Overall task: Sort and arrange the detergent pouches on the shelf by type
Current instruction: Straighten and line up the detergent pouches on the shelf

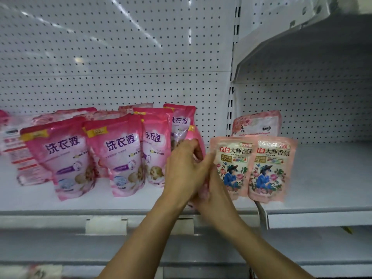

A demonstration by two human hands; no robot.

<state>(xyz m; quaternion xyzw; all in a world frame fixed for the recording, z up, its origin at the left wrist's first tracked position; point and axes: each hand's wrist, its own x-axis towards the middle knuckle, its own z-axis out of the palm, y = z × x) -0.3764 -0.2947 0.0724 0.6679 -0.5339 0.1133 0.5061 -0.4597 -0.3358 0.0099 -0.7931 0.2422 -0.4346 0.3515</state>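
Several bright pink detergent pouches (120,154) stand in a row on the left part of the white shelf (326,178). Two pale pink floral pouches (271,168) stand side by side to the right of my hands, and a third pale pouch (255,123) leans on the back wall behind them. My left hand (181,170) curls its fingers over the top edge of one more bright pink pouch (198,135) at the row's right end. My right hand (214,182) lies against my left hand and holds that pouch's lower part, beside the left floral pouch. Much of this pouch is hidden by both hands.
More pouches lie turned around at the far left (18,154). A perforated white back panel (120,57) rises behind the shelf. A higher shelf (302,47) juts out at the upper right. A lower shelf edge (181,264) runs below my arms.
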